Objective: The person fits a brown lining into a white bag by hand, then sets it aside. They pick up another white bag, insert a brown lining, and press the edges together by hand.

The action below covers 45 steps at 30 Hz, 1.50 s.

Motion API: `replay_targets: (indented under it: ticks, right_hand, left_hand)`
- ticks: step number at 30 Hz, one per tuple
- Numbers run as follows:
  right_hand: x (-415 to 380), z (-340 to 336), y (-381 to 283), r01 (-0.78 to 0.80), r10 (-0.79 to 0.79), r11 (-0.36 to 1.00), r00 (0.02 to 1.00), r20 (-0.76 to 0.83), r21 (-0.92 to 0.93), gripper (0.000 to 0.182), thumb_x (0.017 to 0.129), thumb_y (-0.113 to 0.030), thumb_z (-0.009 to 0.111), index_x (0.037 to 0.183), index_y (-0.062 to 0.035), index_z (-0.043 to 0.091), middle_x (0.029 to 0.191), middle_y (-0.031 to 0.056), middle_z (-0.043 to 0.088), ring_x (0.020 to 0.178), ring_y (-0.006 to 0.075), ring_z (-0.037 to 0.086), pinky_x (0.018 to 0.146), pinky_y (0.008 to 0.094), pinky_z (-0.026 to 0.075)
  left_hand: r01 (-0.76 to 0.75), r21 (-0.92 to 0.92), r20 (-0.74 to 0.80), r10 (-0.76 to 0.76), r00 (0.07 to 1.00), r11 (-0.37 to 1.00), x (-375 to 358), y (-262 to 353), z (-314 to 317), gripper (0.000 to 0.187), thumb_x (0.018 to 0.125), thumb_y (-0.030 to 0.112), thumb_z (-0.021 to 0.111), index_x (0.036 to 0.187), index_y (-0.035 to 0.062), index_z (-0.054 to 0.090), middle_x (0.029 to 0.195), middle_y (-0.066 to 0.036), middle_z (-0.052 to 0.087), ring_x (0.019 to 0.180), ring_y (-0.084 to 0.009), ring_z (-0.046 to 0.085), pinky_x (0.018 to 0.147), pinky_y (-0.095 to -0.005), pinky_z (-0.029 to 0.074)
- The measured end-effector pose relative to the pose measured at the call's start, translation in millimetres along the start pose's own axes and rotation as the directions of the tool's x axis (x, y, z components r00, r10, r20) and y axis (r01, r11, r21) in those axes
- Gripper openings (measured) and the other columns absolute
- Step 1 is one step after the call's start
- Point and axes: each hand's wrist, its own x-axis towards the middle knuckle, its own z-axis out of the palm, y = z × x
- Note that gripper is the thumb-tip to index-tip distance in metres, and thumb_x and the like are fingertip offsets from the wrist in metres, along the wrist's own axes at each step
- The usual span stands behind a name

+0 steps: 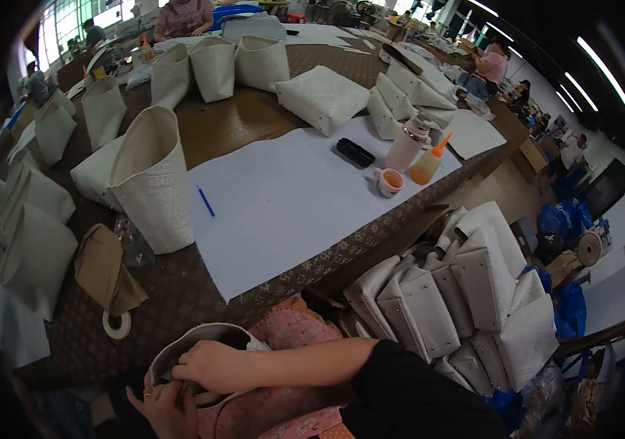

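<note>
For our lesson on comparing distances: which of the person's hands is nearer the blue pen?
Right. The right hand lies below the blue pen in view; the left hand lies even lower, farther away.

1. Two hands, the left hand (167, 411) and the right hand (219, 367), at one open bag (214, 334), lower left of the frame.
2. Three pale upright bags (212, 69) in a row, upper left of centre.
3. One flask (405, 146), one squeeze bottle (425, 168), one cup (389, 182) and one black case (356, 153), right of centre.
4. One blue pen (206, 202) on one large white sheet (276, 219), mid-frame.
5. One white roll (126, 326), lower left.
6. Heaped bags (420, 311), lower right: too overlapped to count.
</note>
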Motion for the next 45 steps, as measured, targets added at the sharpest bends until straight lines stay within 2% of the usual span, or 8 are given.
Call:
replay_targets:
  ticks: [10,12,13,15,18,26,38,45]
  right_hand:
    - [4.8,-7.5,3.4,0.015,-0.01,0.998,0.997,-0.078,0.069,0.013,0.075,-0.009,0.067,0.088,-0.0085,0.067,0.078,0.0089,0.058,0.077,0.0308,0.063,0.066,0.0416,0.052]
    - [9.5,-9.2,2.4,0.002,0.004,0.996,0.998,-0.067,0.086,0.015,0.075,-0.009,0.068,0.09,-0.0095,0.068,0.079,0.0088,0.06,0.078,0.0308,0.064,0.067,0.0408,0.052]
    - [10.8,-7.9,1.7,-0.015,0.021,0.996,0.997,-0.078,0.089,0.014,0.077,-0.009,0.068,0.091,-0.0093,0.068,0.08,0.0087,0.061,0.078,0.0305,0.065,0.067,0.0404,0.052]
    - [16.5,-10.2,1.1,-0.027,0.04,0.989,0.996,-0.084,0.145,0.01,0.08,-0.009,0.068,0.09,-0.0084,0.068,0.082,0.0085,0.063,0.077,0.0304,0.065,0.067,0.0407,0.052]
    - [20.4,-11.7,1.9,-0.042,0.053,0.975,0.998,-0.046,0.22,0.008,0.082,-0.01,0.068,0.09,-0.008,0.068,0.084,0.0085,0.063,0.078,0.0309,0.065,0.068,0.0409,0.052]
    - [28.1,-5.4,-0.2,-0.104,0.106,0.974,0.994,-0.002,0.202,0.009,0.083,-0.009,0.068,0.092,-0.0082,0.068,0.088,0.0088,0.064,0.08,0.0307,0.065,0.069,0.0401,0.052]
    - [31.8,-1.0,11.1,-0.125,0.156,0.964,0.981,-0.115,0.235,0.012,0.083,-0.008,0.069,0.095,-0.0079,0.07,0.088,0.0102,0.064,0.079,0.031,0.065,0.068,0.0382,0.053]
    - [32.5,-2.9,9.6,-0.157,0.187,0.942,0.98,-0.074,0.297,0.011,0.083,-0.01,0.069,0.095,-0.0084,0.07,0.088,0.0096,0.065,0.08,0.0299,0.066,0.069,0.0381,0.054]
  left_hand:
    - [0.156,0.192,-0.086,-0.142,0.986,0.969,-33.2,-23.6,-39.4,0.01,0.075,0.01,0.077,0.081,0.0121,0.069,0.085,-0.002,0.062,0.113,-0.0348,0.057,0.106,-0.0524,0.035]
    - [0.121,-0.135,-0.223,-0.149,0.963,0.983,-28.2,-20.8,-35.5,0.019,0.071,0.001,0.079,0.079,0.0062,0.062,0.098,-0.011,0.061,0.108,-0.0328,0.06,0.095,-0.0431,0.047]
    - [0.166,-0.098,-0.234,-0.185,0.955,0.981,-27.9,-20.9,-36.9,0.019,0.071,0.001,0.079,0.079,0.0062,0.062,0.098,-0.011,0.061,0.108,-0.0328,0.06,0.095,-0.0431,0.047]
    - [0.056,-0.085,-0.249,-0.075,0.966,0.995,-25.2,-24.0,-39.2,0.022,0.068,-0.005,0.076,0.077,0.0039,0.058,0.11,-0.018,0.059,0.101,-0.03,0.063,0.082,-0.0339,0.053]
    - [0.055,-0.082,-0.206,-0.071,0.976,0.995,-30.5,-33.0,-38.8,0.022,0.069,-0.004,0.074,0.075,0.0033,0.055,0.111,-0.018,0.06,0.097,-0.0296,0.065,0.081,-0.035,0.053]
    - [0.025,-0.099,-0.248,-0.049,0.967,0.995,-31.9,-43.7,-33.2,0.019,0.071,-0.005,0.072,0.074,0.002,0.055,0.106,-0.018,0.066,0.09,-0.0285,0.068,0.073,-0.0315,0.055]
    - [0.001,-0.087,-0.264,-0.024,0.964,0.996,-10.1,-41.5,-30.6,0.023,0.076,-0.005,0.071,0.072,0.0015,0.05,0.098,-0.016,0.069,0.08,-0.0267,0.069,0.065,-0.0303,0.054]
    - [0.058,-0.122,-0.237,-0.086,0.968,0.991,-11.4,-38.9,-32.0,0.019,0.077,-0.006,0.067,0.071,0.0014,0.05,0.095,-0.015,0.069,0.071,-0.0203,0.065,0.056,-0.0261,0.05]
